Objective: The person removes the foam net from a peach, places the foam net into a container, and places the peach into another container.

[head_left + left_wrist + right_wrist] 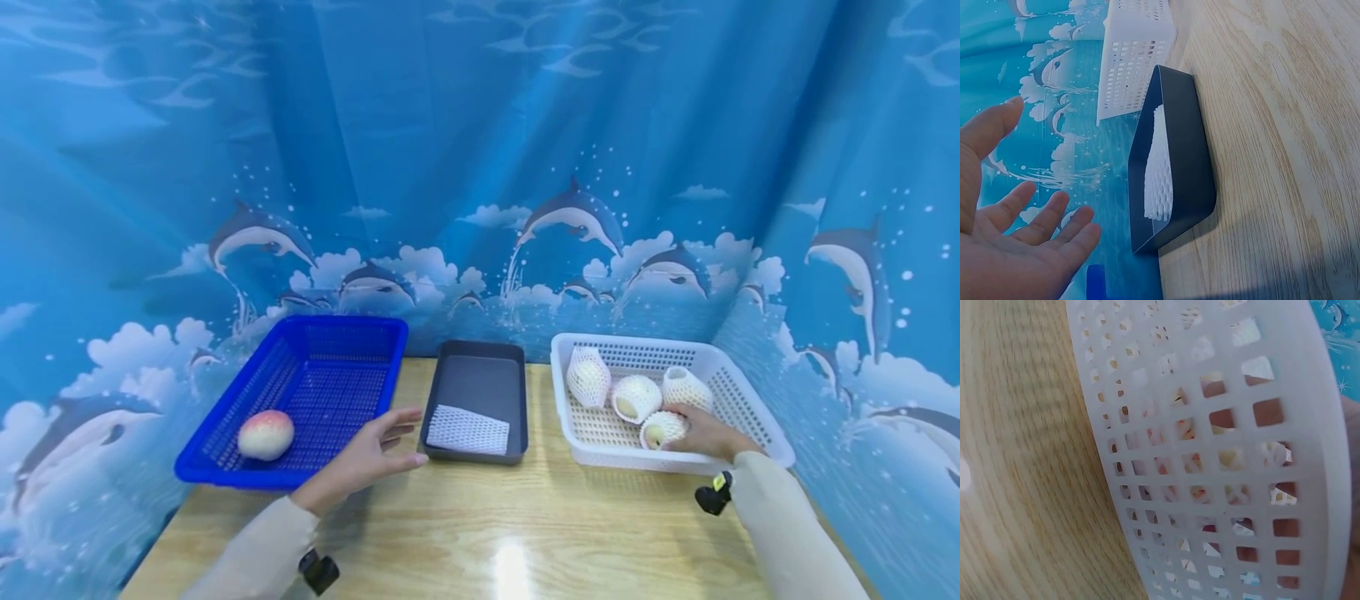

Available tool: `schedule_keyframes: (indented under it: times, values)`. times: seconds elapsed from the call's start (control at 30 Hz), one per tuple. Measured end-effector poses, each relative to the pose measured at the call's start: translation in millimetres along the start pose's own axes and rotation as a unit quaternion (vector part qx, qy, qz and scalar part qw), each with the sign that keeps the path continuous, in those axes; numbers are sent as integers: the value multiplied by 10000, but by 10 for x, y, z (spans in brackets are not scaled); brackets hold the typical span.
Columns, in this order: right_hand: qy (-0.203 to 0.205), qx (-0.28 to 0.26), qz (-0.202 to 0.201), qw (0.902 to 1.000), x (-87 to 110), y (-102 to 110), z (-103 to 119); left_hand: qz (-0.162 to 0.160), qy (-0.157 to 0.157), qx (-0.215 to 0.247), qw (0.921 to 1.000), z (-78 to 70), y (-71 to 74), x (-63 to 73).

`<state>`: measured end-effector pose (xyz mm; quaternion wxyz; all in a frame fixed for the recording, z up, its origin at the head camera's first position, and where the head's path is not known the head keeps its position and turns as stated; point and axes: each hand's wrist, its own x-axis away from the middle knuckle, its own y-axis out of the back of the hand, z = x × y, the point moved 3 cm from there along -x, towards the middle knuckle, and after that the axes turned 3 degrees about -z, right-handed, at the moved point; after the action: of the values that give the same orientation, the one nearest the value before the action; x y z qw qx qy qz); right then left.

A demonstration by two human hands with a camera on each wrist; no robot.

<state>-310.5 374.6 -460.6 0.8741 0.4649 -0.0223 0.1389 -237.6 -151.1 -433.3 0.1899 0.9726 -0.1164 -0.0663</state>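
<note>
Pale round fruit [655,437] in white foam netting [670,422], near right: right hand [705,435] grasps it, probably best lightly; left hand [367,454] released.

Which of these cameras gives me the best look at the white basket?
The head view, which shows the white basket almost whole, including the wrapped fruit inside. The left wrist view catches only part of it, beyond the dark tray; the right wrist view shows one wall close up.
</note>
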Motion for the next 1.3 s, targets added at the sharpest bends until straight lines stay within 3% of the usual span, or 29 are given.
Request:
schedule_keyframes:
  times: [0.23,0.53,0.77,0.97,1.3]
  values:
    - [353,54,-271,9990,24,22,-14,51,-30,136,9999,0,-17,-1]
    - [195,-94,-381,9990,118,104,69,-106,138,-49,9998,-26,-25,-9]
    - [414,21,-536,9977,138,205,263,-51,49,-14,10000,-46,-20,-11]
    - [587,-75,-722,9956,177,247,448,5,-299,26,9995,-73,-30,-34]
    - [888,-96,-1350,9868,252,206,838,9,-138,231,9996,-89,-48,-1]
